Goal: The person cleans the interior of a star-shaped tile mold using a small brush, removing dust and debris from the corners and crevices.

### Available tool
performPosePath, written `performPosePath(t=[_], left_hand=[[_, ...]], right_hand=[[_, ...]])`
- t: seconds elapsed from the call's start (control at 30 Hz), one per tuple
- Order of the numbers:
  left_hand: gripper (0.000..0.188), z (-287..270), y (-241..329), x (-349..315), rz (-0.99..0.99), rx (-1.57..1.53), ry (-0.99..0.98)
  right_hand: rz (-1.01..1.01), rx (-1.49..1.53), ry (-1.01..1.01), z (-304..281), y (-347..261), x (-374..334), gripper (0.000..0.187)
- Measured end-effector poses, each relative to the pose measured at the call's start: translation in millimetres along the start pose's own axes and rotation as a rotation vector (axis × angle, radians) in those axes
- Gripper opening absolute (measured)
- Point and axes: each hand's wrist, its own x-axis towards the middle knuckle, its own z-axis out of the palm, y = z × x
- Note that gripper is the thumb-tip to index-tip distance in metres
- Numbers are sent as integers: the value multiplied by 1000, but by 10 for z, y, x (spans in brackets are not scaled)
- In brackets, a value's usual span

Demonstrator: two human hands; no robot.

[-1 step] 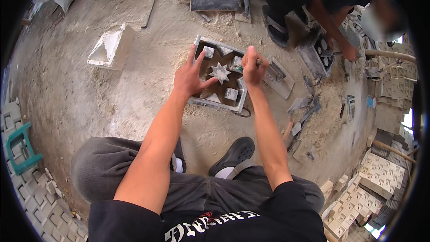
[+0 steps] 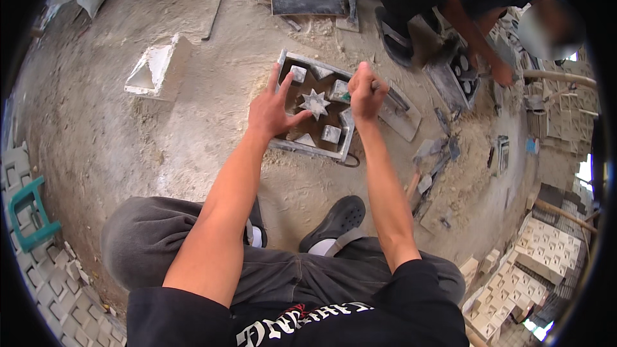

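Note:
A square grey metal mould (image 2: 313,150) lies on the dusty ground in front of me. Inside it stand a star-shaped block (image 2: 315,104), several square blocks and triangular pieces along the walls. My left hand (image 2: 268,112) rests over the mould's left side, fingers spread and holding nothing, thumb reaching close to the star. At the upper right corner, my right hand (image 2: 367,95) is closed in a fist round a slim tool with a dark handle end. A bit of green (image 2: 346,96) shows below the fist beside a square block; the tool's working end is mostly hidden.
A white cast block (image 2: 160,71) sits at the left. Right of the mould lies a flat plate with a handle (image 2: 400,115), and beyond it scattered trowels (image 2: 437,167). Another person crouches at the upper right over a second mould (image 2: 453,80). Patterned blocks (image 2: 514,283) are stacked at lower right.
My right fist has shifted very slightly up and to the right, its wrist turned a little. My left hand and the mould look almost the same.

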Motion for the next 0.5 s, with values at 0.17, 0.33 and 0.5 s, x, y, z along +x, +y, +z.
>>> performPosePath(t=[0.17, 0.33, 0.5], left_hand=[[99, -14, -3, 10, -1, -41, -14], [99, -4, 5, -32, 52, -10, 67], [99, -14, -61, 18, 6, -18, 31]], right_hand=[[-130, 74, -129, -159, 174, -38, 46], [-223, 162, -57, -191, 49, -112, 44], [-162, 162, -64, -88, 1, 15, 46]])
